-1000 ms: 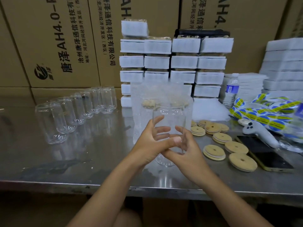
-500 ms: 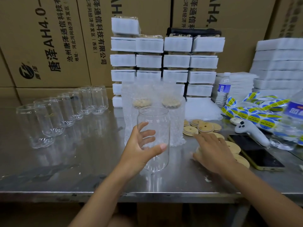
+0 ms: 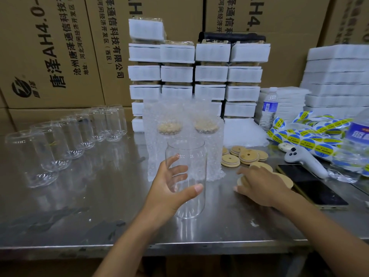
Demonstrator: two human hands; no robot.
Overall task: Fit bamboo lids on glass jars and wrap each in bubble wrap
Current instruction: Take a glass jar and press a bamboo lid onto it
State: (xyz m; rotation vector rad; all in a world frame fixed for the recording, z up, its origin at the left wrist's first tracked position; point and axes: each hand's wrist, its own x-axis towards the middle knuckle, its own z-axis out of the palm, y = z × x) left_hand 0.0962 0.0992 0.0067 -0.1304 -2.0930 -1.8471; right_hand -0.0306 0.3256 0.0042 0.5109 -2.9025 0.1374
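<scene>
Glass jar [image 3: 186,176] upright at table's [image 3: 89,206] 6 o'clock, left hand [image 3: 171,188] curled round it | right hand [image 3: 259,186] pinches bamboo lid [image 3: 241,179] at jar's 3 o'clock | best: steady jar, seat lid level, press evenly

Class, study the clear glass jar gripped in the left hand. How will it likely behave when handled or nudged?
Probably rigid but fragile: the glass jar looks thin and clear. Likely slippery: its wall is smooth, and the left hand wraps round it. May tip if nudged: it is taller than wide, above a shiny steel table.
</scene>
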